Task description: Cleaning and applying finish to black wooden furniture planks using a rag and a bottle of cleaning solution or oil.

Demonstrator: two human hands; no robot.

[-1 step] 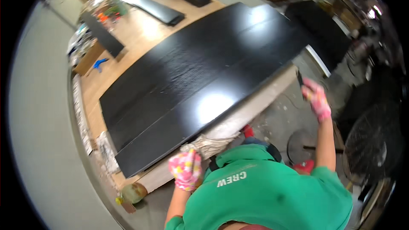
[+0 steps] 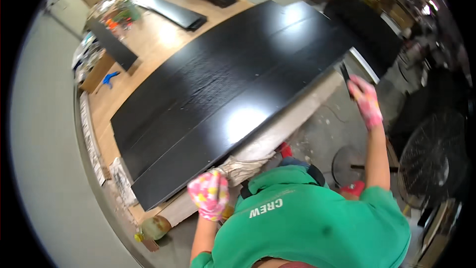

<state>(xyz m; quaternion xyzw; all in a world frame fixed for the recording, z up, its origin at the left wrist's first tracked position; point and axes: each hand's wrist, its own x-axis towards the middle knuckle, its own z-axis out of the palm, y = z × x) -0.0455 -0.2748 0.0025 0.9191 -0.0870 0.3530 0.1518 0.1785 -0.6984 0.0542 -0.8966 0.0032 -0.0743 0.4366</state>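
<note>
A long black panel [image 2: 208,84] with a curved far edge and a straight near edge lies across the work table. Its glossy top has a rougher streaked patch near the middle. My left hand [image 2: 208,194], in a pink patterned glove, is closed at the near edge, beside a bunched pale rag [image 2: 245,167] that appears to be in its grip. In my right hand [image 2: 365,100], gloved alike, is a slim black hand tool [image 2: 345,75], held close to the panel's right end. What kind of tool it is cannot be made out.
A round greenish container [image 2: 155,227] stands at the lower left. On the wooden tabletop [image 2: 163,44] are dark boards [image 2: 171,11], a blue tool [image 2: 109,78] and clutter. A pedestal fan [image 2: 434,161] stands at right, near another black panel [image 2: 364,30].
My right hand has risen slightly with the black tool, whose tip is nearer the panel's right end. My left hand has shifted a little left. The whole view has moved slightly.
</note>
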